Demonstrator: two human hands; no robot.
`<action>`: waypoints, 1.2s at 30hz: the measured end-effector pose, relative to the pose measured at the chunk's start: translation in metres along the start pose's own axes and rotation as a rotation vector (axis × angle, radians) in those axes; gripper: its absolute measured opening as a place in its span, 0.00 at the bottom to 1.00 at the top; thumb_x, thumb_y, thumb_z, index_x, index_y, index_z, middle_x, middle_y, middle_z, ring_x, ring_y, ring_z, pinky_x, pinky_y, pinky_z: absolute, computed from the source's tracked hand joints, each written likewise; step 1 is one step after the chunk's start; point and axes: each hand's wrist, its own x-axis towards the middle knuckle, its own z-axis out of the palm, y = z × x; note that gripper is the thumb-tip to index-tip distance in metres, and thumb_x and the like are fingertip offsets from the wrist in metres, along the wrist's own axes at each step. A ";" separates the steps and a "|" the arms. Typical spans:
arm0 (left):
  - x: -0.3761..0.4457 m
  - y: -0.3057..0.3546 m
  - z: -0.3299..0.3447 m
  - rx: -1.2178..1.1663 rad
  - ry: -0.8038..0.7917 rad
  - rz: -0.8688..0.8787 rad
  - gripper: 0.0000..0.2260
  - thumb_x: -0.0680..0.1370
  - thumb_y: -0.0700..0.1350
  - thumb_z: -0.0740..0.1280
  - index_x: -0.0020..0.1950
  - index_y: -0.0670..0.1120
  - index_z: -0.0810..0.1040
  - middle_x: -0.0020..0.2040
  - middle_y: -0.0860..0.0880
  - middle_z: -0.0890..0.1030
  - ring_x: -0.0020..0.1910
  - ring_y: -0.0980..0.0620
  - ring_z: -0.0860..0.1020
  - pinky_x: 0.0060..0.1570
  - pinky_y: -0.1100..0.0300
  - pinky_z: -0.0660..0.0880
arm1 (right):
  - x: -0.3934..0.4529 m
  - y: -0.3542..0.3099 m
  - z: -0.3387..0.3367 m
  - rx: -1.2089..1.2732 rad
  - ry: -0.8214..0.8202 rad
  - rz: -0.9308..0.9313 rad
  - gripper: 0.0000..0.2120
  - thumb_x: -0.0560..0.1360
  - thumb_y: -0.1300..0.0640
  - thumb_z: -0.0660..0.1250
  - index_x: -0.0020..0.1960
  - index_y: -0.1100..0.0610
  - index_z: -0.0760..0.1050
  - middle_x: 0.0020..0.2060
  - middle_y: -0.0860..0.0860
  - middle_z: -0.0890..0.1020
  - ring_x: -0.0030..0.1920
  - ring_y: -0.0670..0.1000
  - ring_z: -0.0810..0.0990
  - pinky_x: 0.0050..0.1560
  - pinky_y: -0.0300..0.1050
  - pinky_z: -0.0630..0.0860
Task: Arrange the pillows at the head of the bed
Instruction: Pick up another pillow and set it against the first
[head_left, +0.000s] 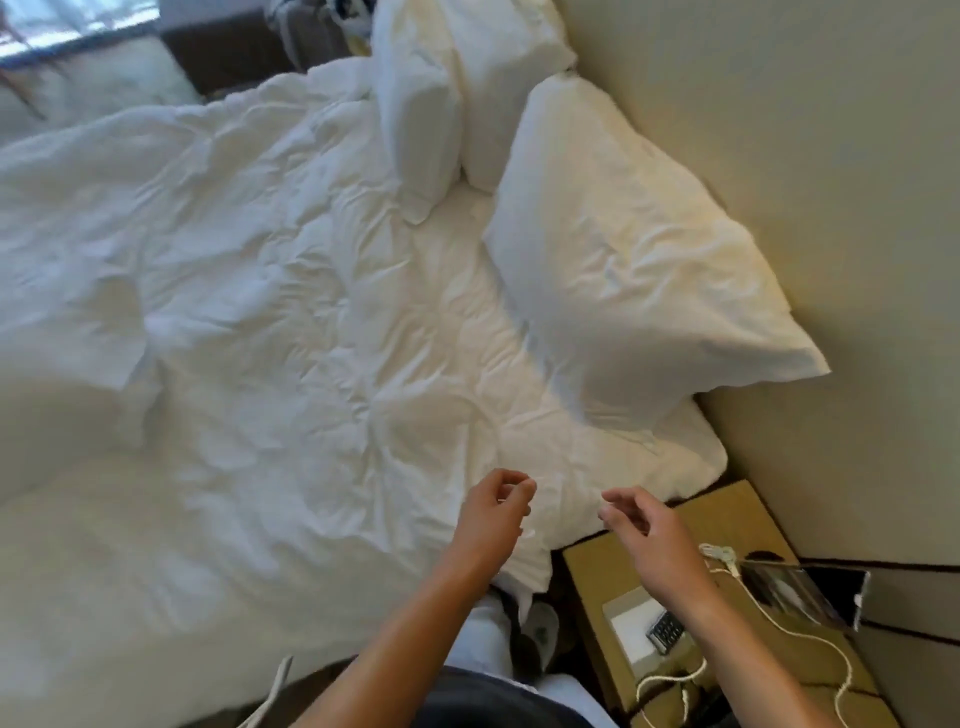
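Both hands, left hand (496, 512) and right hand (641, 530), hang over the bed (234, 312), fingers loosely curled, holding nothing; the big pillow (639, 275) leans on the wall (805, 130).

Matt, creased white cloth pillow (639, 270)

No words to read here

No letters, numbers or signs can be read on anything. The small dark thing with buttons (666, 633) on the brown bench (727, 525) may have marks on its keys, but they are too small and blurry to tell. The shiny dark thing (802, 592) by the wall shows only a blurry glare. The white pillows (623, 260) are plain.
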 end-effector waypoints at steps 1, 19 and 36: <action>-0.013 -0.013 -0.007 -0.025 0.031 -0.021 0.07 0.82 0.51 0.66 0.56 0.51 0.80 0.53 0.49 0.84 0.52 0.54 0.83 0.55 0.50 0.83 | -0.002 0.001 0.011 -0.011 -0.037 -0.008 0.09 0.82 0.48 0.70 0.61 0.46 0.81 0.53 0.42 0.85 0.56 0.41 0.83 0.54 0.38 0.79; -0.197 -0.212 -0.216 -0.464 0.619 -0.128 0.06 0.82 0.56 0.64 0.56 0.58 0.79 0.52 0.54 0.83 0.52 0.57 0.82 0.52 0.60 0.82 | -0.104 -0.160 0.335 -0.308 -0.585 -0.452 0.05 0.83 0.49 0.67 0.55 0.47 0.81 0.46 0.44 0.86 0.49 0.43 0.85 0.50 0.40 0.79; -0.177 -0.223 -0.435 -0.576 0.695 -0.013 0.08 0.82 0.52 0.65 0.54 0.52 0.82 0.49 0.53 0.85 0.49 0.58 0.84 0.53 0.54 0.83 | -0.120 -0.163 0.459 -0.415 -0.546 -0.299 0.06 0.82 0.52 0.69 0.48 0.46 0.83 0.42 0.42 0.87 0.44 0.41 0.86 0.49 0.44 0.79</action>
